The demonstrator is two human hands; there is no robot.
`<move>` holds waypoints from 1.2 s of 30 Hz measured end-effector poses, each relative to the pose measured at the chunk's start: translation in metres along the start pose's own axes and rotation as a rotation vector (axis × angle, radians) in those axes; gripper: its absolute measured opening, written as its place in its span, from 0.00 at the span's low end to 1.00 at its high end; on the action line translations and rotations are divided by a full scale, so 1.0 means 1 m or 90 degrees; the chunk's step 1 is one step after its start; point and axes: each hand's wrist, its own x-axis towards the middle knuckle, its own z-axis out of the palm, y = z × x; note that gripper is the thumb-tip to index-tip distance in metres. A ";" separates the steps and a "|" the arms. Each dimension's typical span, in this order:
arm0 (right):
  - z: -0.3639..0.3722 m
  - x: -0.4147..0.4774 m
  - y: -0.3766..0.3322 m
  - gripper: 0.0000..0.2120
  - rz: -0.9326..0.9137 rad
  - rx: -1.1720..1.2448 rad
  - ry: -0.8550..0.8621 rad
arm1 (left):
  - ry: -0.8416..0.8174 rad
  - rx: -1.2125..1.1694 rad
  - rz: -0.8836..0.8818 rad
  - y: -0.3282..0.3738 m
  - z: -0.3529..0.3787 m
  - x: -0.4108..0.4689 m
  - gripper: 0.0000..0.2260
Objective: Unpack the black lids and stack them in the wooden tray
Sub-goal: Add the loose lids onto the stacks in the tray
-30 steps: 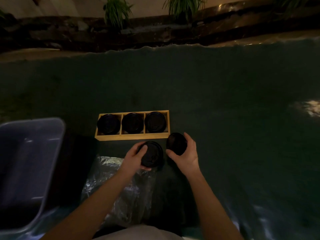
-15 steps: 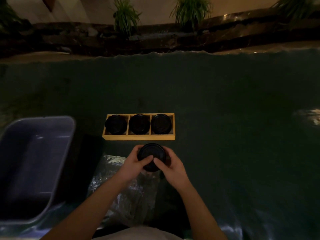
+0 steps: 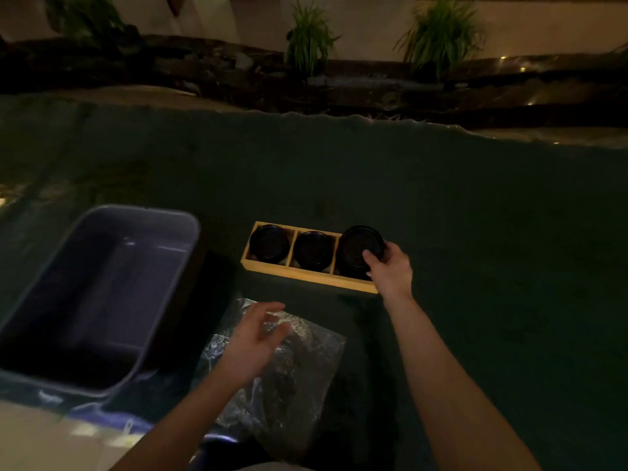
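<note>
A wooden tray [image 3: 307, 277] with three compartments lies on the dark green cloth in the middle of the view. Black lids fill the left compartment [image 3: 269, 246] and the middle compartment [image 3: 313, 250]. My right hand [image 3: 390, 270] grips a stack of black lids [image 3: 358, 249] by its near right edge, over the right compartment. My left hand [image 3: 253, 338] hovers with fingers spread above a crinkled clear plastic bag [image 3: 292, 372] that lies nearer to me; dark shapes show dimly inside the bag.
A grey plastic tub [image 3: 102, 294] stands at the left, close to the tray and bag. The cloth's far edge [image 3: 339, 113] meets a dark rock ledge with potted plants [image 3: 309, 39]. The light is dim.
Both hands joined their lids into one stack in front of the tray. My right hand then carried it up to the right compartment, and my left hand let go and dropped back over the bag.
</note>
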 end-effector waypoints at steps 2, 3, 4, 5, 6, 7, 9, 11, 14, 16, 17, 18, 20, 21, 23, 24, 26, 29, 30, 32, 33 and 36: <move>0.005 0.006 -0.002 0.23 -0.009 -0.074 0.008 | 0.034 -0.008 -0.021 -0.005 -0.009 -0.005 0.14; 0.007 0.008 -0.002 0.22 -0.014 -0.114 0.014 | 0.054 -0.010 -0.025 -0.008 -0.014 -0.006 0.14; 0.009 0.008 -0.001 0.21 -0.021 -0.147 0.022 | 0.070 -0.012 -0.030 -0.013 -0.017 -0.007 0.14; 0.011 0.009 0.001 0.21 -0.026 -0.173 0.029 | 0.082 -0.014 -0.033 -0.017 -0.021 -0.009 0.14; 0.013 0.008 0.002 0.20 -0.028 -0.192 0.036 | 0.088 -0.016 -0.036 -0.021 -0.023 -0.010 0.14; 0.014 0.008 0.003 0.20 -0.029 -0.207 0.043 | 0.092 -0.016 -0.040 -0.025 -0.026 -0.011 0.14; 0.015 0.007 0.005 0.21 -0.027 -0.226 0.058 | 0.095 -0.016 -0.052 -0.032 -0.029 -0.012 0.14; 0.015 0.006 0.005 0.22 -0.019 -0.216 0.065 | 0.092 -0.018 -0.054 -0.037 -0.031 -0.012 0.13; 0.011 -0.001 0.002 0.26 -0.009 -0.175 0.075 | 0.074 0.003 -0.026 -0.038 -0.033 -0.010 0.13; 0.007 -0.012 0.002 0.27 -0.008 -0.141 0.089 | 0.067 0.025 0.000 -0.038 -0.035 -0.009 0.13; 0.004 -0.020 0.004 0.26 -0.012 -0.128 0.096 | 0.066 0.034 0.009 -0.038 -0.036 -0.007 0.13; 0.003 -0.030 0.008 0.26 -0.012 -0.116 0.100 | 0.065 0.043 0.016 -0.039 -0.037 -0.006 0.12; 0.003 -0.057 0.019 0.24 0.003 -0.085 0.082 | 0.063 0.066 0.021 -0.044 -0.042 -0.003 0.12; 0.005 -0.073 0.026 0.24 0.022 -0.061 0.064 | 0.063 0.089 0.022 -0.049 -0.044 -0.002 0.12; 0.011 -0.108 0.041 0.20 0.069 -0.018 0.016 | 0.059 0.150 0.022 -0.061 -0.047 0.001 0.15; 0.015 -0.125 0.049 0.19 0.093 -0.013 -0.010 | 0.055 0.171 0.020 -0.067 -0.048 0.002 0.17; 0.021 -0.158 0.068 0.18 0.137 -0.012 -0.050 | 0.065 0.187 0.015 -0.078 -0.048 0.005 0.19; 0.028 -0.199 0.091 0.19 0.178 0.016 -0.055 | 0.082 0.162 -0.087 -0.098 -0.049 0.013 0.23; 0.030 -0.210 0.097 0.19 0.201 0.029 -0.058 | 0.075 0.144 -0.139 -0.104 -0.051 0.016 0.25; 0.034 -0.227 0.105 0.19 0.260 0.054 -0.095 | 0.053 0.121 -0.207 -0.118 -0.055 0.021 0.26; 0.035 -0.233 0.109 0.19 0.279 0.065 -0.135 | 0.046 0.120 -0.226 -0.124 -0.056 0.023 0.25; 0.035 -0.253 0.117 0.16 0.291 0.063 -0.223 | 0.033 0.101 -0.271 -0.140 -0.060 0.026 0.19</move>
